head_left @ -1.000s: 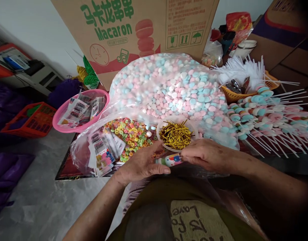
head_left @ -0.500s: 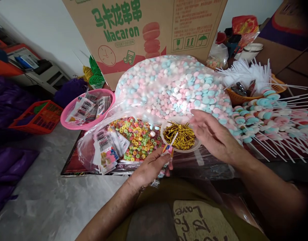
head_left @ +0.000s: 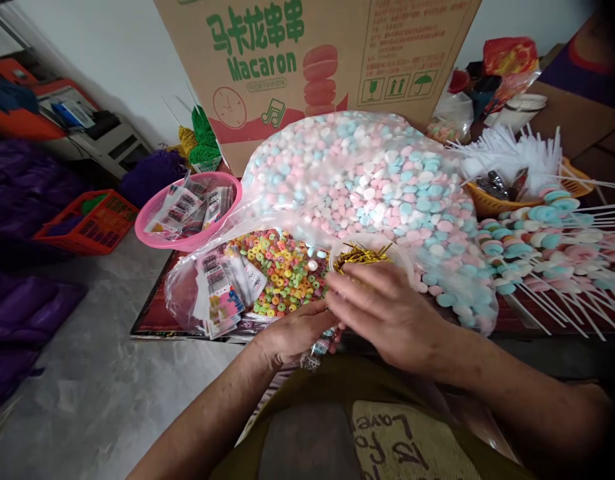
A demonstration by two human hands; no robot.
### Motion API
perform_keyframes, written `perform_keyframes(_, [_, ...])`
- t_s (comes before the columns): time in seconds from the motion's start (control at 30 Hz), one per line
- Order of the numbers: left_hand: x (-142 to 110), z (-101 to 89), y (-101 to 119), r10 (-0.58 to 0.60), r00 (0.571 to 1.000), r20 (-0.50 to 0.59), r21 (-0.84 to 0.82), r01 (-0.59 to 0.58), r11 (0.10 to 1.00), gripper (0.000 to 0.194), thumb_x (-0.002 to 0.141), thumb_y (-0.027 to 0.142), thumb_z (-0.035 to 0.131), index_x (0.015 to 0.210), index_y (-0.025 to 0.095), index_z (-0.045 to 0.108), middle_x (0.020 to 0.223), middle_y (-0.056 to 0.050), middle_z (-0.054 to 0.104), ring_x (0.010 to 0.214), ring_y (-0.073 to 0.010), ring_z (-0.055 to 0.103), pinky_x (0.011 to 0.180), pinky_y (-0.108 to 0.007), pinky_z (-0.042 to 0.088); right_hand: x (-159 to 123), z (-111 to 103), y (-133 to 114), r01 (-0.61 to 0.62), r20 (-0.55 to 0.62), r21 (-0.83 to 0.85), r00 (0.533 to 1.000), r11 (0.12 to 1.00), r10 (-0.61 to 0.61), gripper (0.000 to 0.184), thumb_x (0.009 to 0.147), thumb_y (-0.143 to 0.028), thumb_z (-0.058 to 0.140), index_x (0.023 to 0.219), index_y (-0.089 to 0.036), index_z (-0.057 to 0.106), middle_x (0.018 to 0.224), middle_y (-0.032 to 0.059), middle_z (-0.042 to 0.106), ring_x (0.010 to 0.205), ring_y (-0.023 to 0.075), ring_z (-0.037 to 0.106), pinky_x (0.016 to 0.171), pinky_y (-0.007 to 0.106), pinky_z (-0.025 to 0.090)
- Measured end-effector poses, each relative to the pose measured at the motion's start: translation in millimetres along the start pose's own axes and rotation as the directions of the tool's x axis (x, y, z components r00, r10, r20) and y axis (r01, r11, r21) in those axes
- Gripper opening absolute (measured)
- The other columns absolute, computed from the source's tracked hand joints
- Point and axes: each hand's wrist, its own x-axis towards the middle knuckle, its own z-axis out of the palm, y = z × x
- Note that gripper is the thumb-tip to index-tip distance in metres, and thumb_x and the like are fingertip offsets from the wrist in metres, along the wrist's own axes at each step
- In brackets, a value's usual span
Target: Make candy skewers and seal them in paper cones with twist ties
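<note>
My left hand [head_left: 300, 333] is closed around a candy skewer in a printed clear wrapper [head_left: 320, 347]; its lower end pokes out below my fingers. My right hand [head_left: 382, 310] is over the skewer's upper end and hides it. Its fingers are blurred, and the thumb side is out of sight, so I cannot see whether it grips anything. Just behind my right hand stands a round clear tub [head_left: 407, 257] of gold twist ties [head_left: 360, 255], partly covered by that hand. Colourful ring candies [head_left: 285, 273] and a stack of printed wrappers [head_left: 220, 293] lie left of my hands.
A big clear bag of pastel candies [head_left: 357, 167] fills the table's middle, before a cardboard box [head_left: 267, 80]. Finished skewers [head_left: 552, 247] pile up on the right, below an orange basket [head_left: 482, 200] with white sticks [head_left: 517, 157]. A pink basket [head_left: 187, 243] of wrappers stands left.
My right hand first left the wrapped skewer and reached to the tub of gold ties, then came back over the skewer's top. My left hand turned the skewer upright and keeps hold of it.
</note>
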Motion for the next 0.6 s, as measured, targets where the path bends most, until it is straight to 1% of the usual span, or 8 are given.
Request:
perform_keyframes(0.1, [-4,-3.0,-1,0.031,0.982,0.189,0.13,-0.056,0.99,0.03,0.084,0.04,0.046,0.066,0.017,0.053,0.064,0.0,0.055,0.061,-0.0134,0.053,0.063,-0.026,0.044,-3,8,0,0.32,0.287,-0.186,0.922,0.929,-0.26,0.03,0.092,-0.013,0.035,0.111,-0.013,0.059,0.101,0.0123,0.066,0.103,0.024,0.054,0.102,0.051,0.033])
perform_keyframes(0.2, [-11,-4.3,-1,0.047,0.966,0.253,0.416,-0.153,0.897,0.025,0.086,0.032,0.042,0.073,0.017,0.056,0.066,-0.001,0.059,0.063,-0.0157,0.056,0.061,-0.027,0.044,-12,27,-4,0.297,0.401,-0.128,0.888,0.946,-0.224,0.024,0.085,-0.01,0.04,0.085,-0.012,0.064,0.067,0.0084,0.063,0.071,0.0211,0.055,0.092,0.051,0.039])
perform_keyframes(0.27, [-19,-5.1,-4,0.138,0.984,0.113,0.729,-0.177,0.661,0.02,0.087,0.028,0.044,0.08,0.016,0.058,0.074,-0.004,0.064,0.068,-0.0184,0.059,0.062,-0.028,0.044,-18,38,-10,0.015,0.498,0.068,0.866,0.998,-0.047,0.021,0.081,-0.01,0.042,0.072,-0.015,0.06,0.06,0.0082,0.06,0.061,0.0198,0.053,0.078,0.045,0.045])
perform_keyframes(0.33, [-28,-6.9,-11,0.32,0.94,0.117,0.933,-0.214,0.287,0.017,0.087,0.023,0.045,0.083,0.015,0.059,0.078,-0.006,0.065,0.069,-0.0194,0.059,0.062,-0.03,0.043,-21,45,-17,-0.432,0.683,0.296,0.719,0.852,0.128,0.022,0.081,-0.014,0.039,0.066,-0.019,0.055,0.052,0.0046,0.055,0.051,0.017,0.051,0.063,0.035,0.047])
perform_keyframes(0.4, [-36,-9.2,-20,0.498,0.819,0.285,0.951,-0.306,-0.041,0.017,0.089,0.019,0.044,0.091,0.015,0.06,0.078,-0.005,0.064,0.067,-0.0176,0.058,0.06,-0.03,0.041,-19,45,-24,-0.751,0.848,0.374,0.514,0.544,0.127,0.026,0.083,-0.018,0.033,0.062,-0.022,0.048,0.041,-0.0024,0.043,0.039,0.0135,0.044,0.049,0.028,0.044])
perform_keyframes(0.47, [-40,-10.5,-29,0.647,0.66,0.382,0.92,-0.337,-0.199,0.018,0.089,0.018,0.045,0.1,0.015,0.059,0.081,-0.005,0.065,0.066,-0.016,0.056,0.059,-0.029,0.04,-13,38,-25,-0.888,0.925,0.354,0.38,0.295,0.032,0.029,0.084,-0.021,0.028,0.058,-0.022,0.043,0.035,-0.0061,0.031,0.032,0.0121,0.038,0.042,0.025,0.04])
perform_keyframes(0.53, [-38,-9.3,-37,0.764,0.578,0.286,0.943,-0.313,-0.116,0.017,0.087,0.017,0.048,0.098,0.014,0.06,0.081,-0.006,0.065,0.065,-0.0153,0.055,0.058,-0.029,0.039,-7,28,-13,-0.907,0.924,0.37,0.382,0.201,0.022,0.033,0.086,-0.027,0.029,0.059,-0.021,0.047,0.04,-0.0037,0.042,0.04,0.0125,0.046,0.047,0.025,0.042])
perform_keyframes(0.6, [-30,-5.4,-40,0.811,0.583,0.045,0.92,-0.34,0.194,0.015,0.087,0.016,0.048,0.089,0.015,0.063,0.076,-0.005,0.063,0.065,-0.0142,0.054,0.059,-0.027,0.04,-3,18,11,-0.838,0.822,0.421,0.514,0.349,0.244,0.035,0.09,-0.034,0.034,0.069,-0.019,0.058,0.059,0.0017,0.06,0.057,0.0144,0.056,0.057,0.026,0.045])
